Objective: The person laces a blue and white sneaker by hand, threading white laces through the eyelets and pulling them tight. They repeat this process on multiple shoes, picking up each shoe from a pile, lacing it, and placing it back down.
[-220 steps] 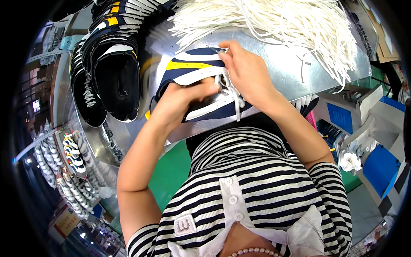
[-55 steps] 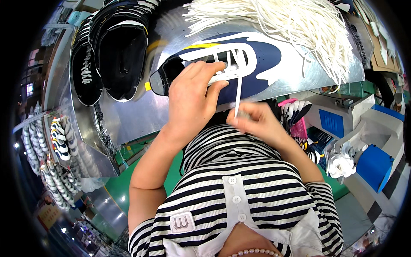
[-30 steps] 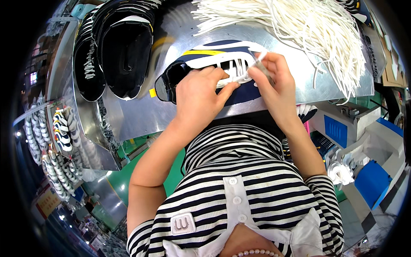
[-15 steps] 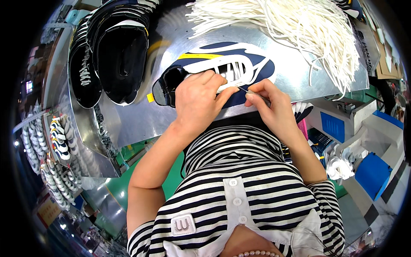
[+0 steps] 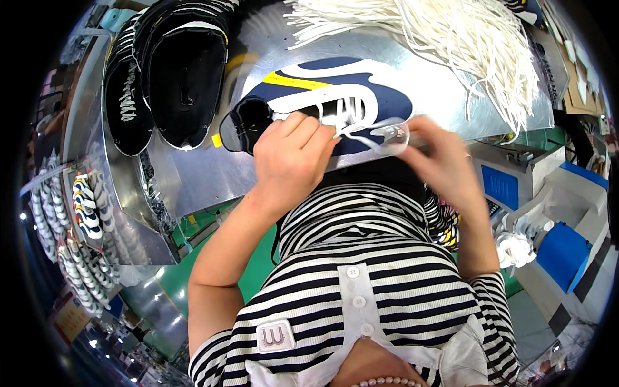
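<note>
A navy, white and yellow shoe upper [image 5: 380, 90] lies on its side on the metal table, its dark collar opening to the left. White shoelace [image 5: 369, 140] crosses its eyelet area and runs in a blurred loop toward my right hand [image 5: 445, 158]. That hand is smeared by motion, with thumb and fingers drawn together at the loop; whether it also holds a thin tool I cannot see. My left hand [image 5: 290, 155] is closed over the near edge of the shoe upper, fingers curled inside by the tongue and thumb along the lacing.
Stacked black-lined shoe uppers [image 5: 184, 90] stand at the table's left. A large heap of loose white laces [image 5: 464, 51] covers the far right. The metal table's [image 5: 193, 187] near edge is close to my waist. A blue-and-white machine [image 5: 561, 258] stands at right.
My right hand has moved right, away from my left hand, and a blurred loop of lace now stretches to it. The shoe upper has shifted slightly left; my left hand keeps hold.
</note>
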Demonstrator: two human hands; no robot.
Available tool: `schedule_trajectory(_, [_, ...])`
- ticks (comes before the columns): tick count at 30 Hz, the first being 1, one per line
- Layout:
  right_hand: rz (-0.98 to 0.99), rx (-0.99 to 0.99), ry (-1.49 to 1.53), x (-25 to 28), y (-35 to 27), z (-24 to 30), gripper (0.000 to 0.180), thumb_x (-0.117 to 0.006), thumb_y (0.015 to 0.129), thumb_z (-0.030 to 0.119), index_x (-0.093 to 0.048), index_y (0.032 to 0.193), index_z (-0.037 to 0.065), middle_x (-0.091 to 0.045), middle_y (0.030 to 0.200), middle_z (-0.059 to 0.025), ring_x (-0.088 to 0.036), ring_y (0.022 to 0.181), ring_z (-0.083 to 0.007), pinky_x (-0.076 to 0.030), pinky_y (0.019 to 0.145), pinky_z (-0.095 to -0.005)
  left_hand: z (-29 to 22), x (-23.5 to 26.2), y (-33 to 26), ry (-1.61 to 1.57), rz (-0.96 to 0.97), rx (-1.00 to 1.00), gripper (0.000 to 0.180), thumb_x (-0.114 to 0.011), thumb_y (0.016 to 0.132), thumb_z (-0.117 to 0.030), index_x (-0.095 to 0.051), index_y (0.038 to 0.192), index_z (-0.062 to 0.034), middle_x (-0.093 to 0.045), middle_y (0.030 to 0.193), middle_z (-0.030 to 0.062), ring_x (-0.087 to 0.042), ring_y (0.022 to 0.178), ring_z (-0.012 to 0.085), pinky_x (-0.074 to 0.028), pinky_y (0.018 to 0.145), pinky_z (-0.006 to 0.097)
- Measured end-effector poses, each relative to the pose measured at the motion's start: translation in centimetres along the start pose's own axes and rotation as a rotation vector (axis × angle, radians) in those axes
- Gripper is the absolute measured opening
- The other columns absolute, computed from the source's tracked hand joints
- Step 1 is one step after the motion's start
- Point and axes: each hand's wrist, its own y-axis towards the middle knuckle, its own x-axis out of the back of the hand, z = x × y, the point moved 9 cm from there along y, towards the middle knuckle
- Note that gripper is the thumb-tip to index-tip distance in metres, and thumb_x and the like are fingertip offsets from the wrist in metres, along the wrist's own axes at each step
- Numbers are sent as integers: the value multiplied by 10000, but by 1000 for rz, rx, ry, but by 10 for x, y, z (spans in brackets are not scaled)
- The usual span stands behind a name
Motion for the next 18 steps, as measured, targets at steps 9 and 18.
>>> schedule_trajectory(9, [-101,741,-485,-46,4,111,180,-643,881,96,-605,1050,46,-694,834,-123,-659,658,-289,-500,560,-363,-11,5,-9,74,-20,-72,190,-752,681,-15,-674,853,-32,-560,719,36,-573,666,203,-425,558,323])
schedule_trajectory(18, [267,163,-67,-57,48,73,257,-735,798,54,-652,1039,22,-670,815,-31,-625,747,-125,-511,720,-253,-3,0,-15,1,2,-66,225,-761,681,-37,-670,886,-27,-549,725,48,-583,691,209,-422,568,323])
